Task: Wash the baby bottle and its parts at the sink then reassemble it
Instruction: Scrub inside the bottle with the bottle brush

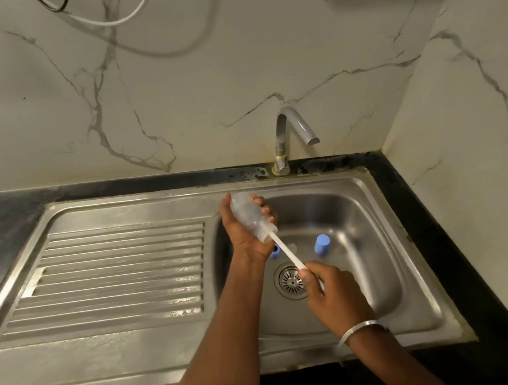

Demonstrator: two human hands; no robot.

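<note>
Head view: left grip [246, 237] curled round the clear bottle [247, 214], held tilted above the sink [329, 204] basin, mouth toward the person. Right grip [332, 295] pinches the white brush handle [287, 253], its far end inside the bottle mouth. Blue cap [322, 244] stands on the basin floor near the drain [289, 280]; a second blue part [274, 252] is half hidden by the left wrist.

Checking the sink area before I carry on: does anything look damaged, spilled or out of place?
Nothing broken or spilled. The black counter beside the tap looks blotchy and stained, and loose cables hang down the wall above the sink.
</note>
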